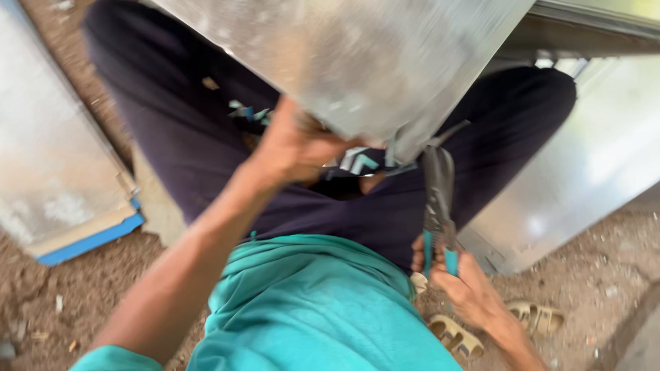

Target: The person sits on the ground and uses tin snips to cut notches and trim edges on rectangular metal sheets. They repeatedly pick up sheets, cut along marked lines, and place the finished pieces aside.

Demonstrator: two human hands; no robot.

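- Dull grey metal sheet [357, 62] fills the 12 o'clock area, tilted, its lower edge coming to a point near centre, over the person's dark-trousered lap.
- Left hand [292, 148] is raised, fingers curled onto the sheet's lower edge.
- Right hand [464, 282], at 5 o'clock, clenches the teal-handled snips [438, 206], blades up at the sheet's corner.

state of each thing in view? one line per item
left hand: gripping the lower edge of the metal sheet
right hand: closed around the snips' handles
tin snips: held upright, blades at the sheet's edge; open or shut unclear from blur
metal sheet: raised, tilted, cut strip hanging at its lower edge
panel with blue edge: lying flat on the dirt
sandals: on the ground beside the right hand
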